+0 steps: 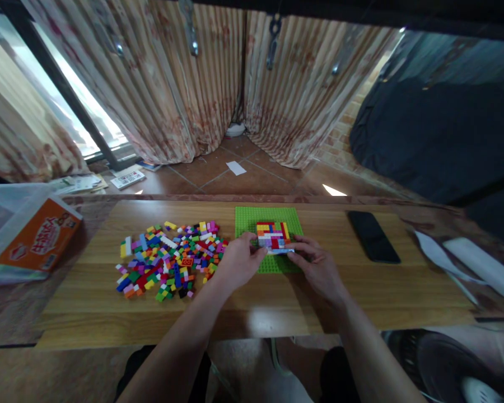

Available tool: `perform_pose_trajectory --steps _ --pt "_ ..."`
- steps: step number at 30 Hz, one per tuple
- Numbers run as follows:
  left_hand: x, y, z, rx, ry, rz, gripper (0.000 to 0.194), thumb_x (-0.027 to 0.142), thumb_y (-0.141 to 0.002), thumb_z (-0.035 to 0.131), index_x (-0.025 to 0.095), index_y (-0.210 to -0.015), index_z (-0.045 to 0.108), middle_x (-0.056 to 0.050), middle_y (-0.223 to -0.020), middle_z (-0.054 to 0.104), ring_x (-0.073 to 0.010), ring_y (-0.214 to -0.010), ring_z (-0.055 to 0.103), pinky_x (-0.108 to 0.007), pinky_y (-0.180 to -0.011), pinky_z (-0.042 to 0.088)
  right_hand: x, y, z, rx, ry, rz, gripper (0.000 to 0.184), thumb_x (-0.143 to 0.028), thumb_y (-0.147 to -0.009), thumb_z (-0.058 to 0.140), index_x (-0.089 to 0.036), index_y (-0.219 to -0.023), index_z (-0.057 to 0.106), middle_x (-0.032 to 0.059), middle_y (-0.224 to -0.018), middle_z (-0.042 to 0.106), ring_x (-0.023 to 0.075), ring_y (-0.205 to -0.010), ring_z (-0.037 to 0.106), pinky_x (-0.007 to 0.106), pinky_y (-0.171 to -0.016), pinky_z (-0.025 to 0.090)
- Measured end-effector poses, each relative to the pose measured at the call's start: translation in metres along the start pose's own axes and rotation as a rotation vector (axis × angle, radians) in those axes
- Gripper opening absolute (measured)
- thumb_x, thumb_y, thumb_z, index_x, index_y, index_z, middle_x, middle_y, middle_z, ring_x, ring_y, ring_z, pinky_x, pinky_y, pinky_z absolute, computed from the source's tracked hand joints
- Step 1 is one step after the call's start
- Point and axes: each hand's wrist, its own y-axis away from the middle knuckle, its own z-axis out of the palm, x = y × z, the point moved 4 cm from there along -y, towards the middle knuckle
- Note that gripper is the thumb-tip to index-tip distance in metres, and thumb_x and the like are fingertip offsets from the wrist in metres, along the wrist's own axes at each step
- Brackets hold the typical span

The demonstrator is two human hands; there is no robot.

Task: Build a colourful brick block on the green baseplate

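We pinch the brick block (273, 234) over the green board (244, 217), left hand (240, 261) and right hand (320, 267) half-curled, likely keeping it steady.

A multicoloured brick block (273, 234) lies over a green baseplate (246, 217).

Wooden tabletop (88, 319): scattered coloured bricks (187, 261), green baseplate (266, 214), black phone (373, 237).
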Motion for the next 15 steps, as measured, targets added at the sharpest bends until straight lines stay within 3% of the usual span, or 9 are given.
perform_pose_trajectory --steps 5,15 --pt "0.0028 -0.0007 0.0043 0.061 -0.087 -0.034 0.052 0.047 -0.084 0.059 0.013 -0.123 0.056 -0.01 -0.086 0.073 -0.0219 -0.074 0.068 -0.028 -0.063 0.045 0.0024 -0.0018 0.0006 0.052 -0.047 0.03 0.02 -0.043 -0.071 0.074 -0.027 -0.083 0.077 0.0078 -0.118 0.061 0.0254 -0.112 0.057 0.043 -0.092 0.047" --pt "0.0098 -0.0008 0.0064 0.089 -0.186 -0.116 0.059 0.059 -0.082 0.056 0.013 -0.118 0.058 -0.014 -0.09 0.072 -0.0275 -0.082 0.068 -0.031 -0.066 0.045 0.0085 -0.0066 0.0028 0.107 -0.14 0.074 0.02 -0.038 -0.064 0.079 -0.023 -0.077 0.075 0.0077 -0.109 0.065 0.025 -0.109 0.058 0.042 -0.091 0.047"
